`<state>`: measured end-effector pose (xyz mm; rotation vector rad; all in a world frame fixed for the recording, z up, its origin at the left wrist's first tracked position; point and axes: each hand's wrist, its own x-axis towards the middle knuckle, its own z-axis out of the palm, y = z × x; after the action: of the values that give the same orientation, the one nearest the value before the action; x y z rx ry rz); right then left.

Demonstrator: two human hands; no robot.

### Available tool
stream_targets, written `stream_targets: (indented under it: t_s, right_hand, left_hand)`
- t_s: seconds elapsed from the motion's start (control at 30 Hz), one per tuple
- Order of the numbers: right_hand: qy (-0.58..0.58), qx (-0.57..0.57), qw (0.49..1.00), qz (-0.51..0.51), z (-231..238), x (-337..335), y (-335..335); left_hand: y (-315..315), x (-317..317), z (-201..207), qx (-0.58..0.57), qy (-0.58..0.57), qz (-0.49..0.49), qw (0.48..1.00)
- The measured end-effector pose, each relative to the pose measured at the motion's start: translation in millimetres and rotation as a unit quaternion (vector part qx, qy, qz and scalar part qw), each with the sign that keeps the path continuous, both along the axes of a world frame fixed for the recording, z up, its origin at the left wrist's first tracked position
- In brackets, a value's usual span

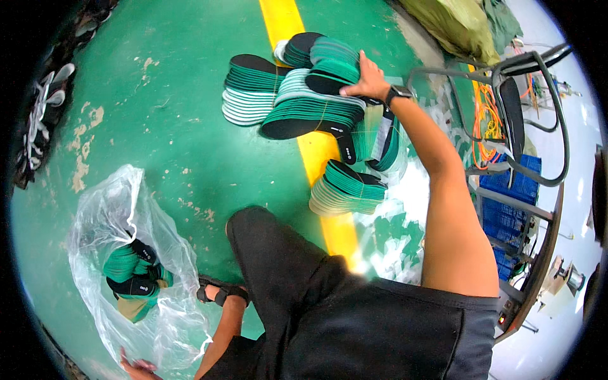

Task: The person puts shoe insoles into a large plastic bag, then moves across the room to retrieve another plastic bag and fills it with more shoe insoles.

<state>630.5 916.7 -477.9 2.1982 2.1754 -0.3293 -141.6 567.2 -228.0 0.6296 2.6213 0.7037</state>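
My right hand [369, 79] reaches far ahead, its thumb and fingers around the end of a bundle of green insoles [332, 66] with black faces. That bundle lies on top of a heap of similar stacks. Around it are a black-topped stack of insoles [253, 88] and a wide fanned stack [310, 114], bound with thin ties. A clear plastic bag [171, 247] stands at my left, with several insole bundles [133, 272] inside. At the bag's near edge, my left hand [138, 367] shows only partly, fingers apart beside the plastic.
One more insole stack [345, 190] lies nearer, across the yellow floor line [342, 237]. A metal-framed chair [516, 120], blue crates [510, 202] and orange cables [484, 123] stand at right. An olive sack [459, 25] is at the back; dark items [47, 114] line the left.
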Motion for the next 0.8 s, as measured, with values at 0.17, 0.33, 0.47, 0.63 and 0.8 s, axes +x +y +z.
stream_targets:
  t_s: [0.17,0.33,0.47,0.63,0.8]
  right_hand:
    - [-0.021,0.078,0.996,0.046,2,4,-25]
    - [-0.035,0.123,0.986,0.106,67,-93,-43]
    - [0.108,0.120,0.965,0.206,108,-225,-88]
    - [0.038,-0.022,0.982,0.186,24,-341,-120]
    - [0.149,0.054,0.977,0.139,-61,-353,-130]
  left_hand:
    - [9,-3,-14,0.085,0.007,-0.012,0.996]
    - [18,30,0,0.149,-0.099,-0.035,0.983]
    - [15,39,10,0.056,-0.088,-0.031,0.994]
    - [5,37,-10,0.086,-0.087,-0.004,0.992]
    - [7,17,-10,0.163,-0.089,0.040,0.982]
